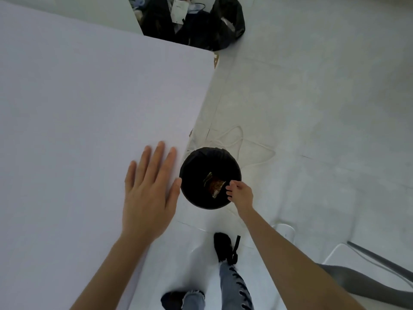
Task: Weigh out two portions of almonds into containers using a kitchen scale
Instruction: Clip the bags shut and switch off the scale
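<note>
Now lift the loosely curled, seemingly empty right hand [240,193] clear of the black-lined bin [191,163]; the flat, open-fingered left hand [149,189] braces on the tabletop [67,97].

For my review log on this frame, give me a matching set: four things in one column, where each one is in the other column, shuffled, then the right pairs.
Things
1. left hand
2. right hand
3. crumpled packet
4. black bags

Places
A. down inside the bin
B. flat on the white table
C. on the floor beyond that table's far corner
D. over the bin's near rim

Pairs: 1-B, 2-D, 3-A, 4-C
</note>
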